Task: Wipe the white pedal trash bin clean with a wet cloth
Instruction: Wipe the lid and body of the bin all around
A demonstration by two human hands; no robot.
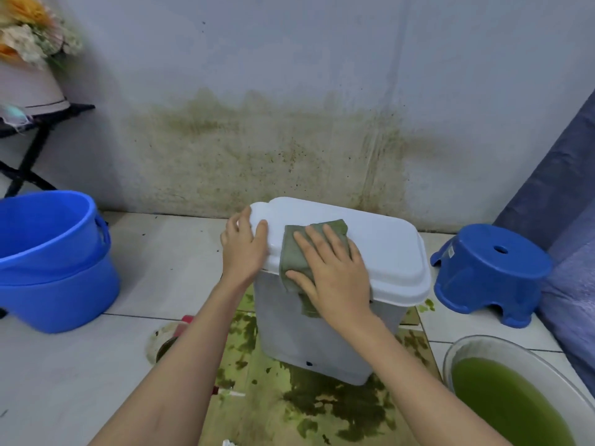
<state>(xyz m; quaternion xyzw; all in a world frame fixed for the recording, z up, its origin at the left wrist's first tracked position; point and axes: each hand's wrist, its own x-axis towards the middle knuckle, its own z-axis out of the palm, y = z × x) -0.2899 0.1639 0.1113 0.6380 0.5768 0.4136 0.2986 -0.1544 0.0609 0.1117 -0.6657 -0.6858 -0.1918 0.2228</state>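
Note:
The white pedal trash bin (380, 252) stands on the floor in the middle, its lid closed. A folded green cloth (294, 252) lies over the lid's near left edge and hangs down the bin's side. My right hand (335, 268) lies flat on the cloth with spread fingers, pressing it to the lid. My left hand (243, 246) rests on the lid's left corner, thumb on top and fingers over the edge, steadying the bin.
Stacked blue buckets (54, 262) stand at the left. A blue plastic stool (489, 272) is at the right. A basin of green water (508, 400) sits at the lower right. Green stains mark the floor around the bin and the wall behind.

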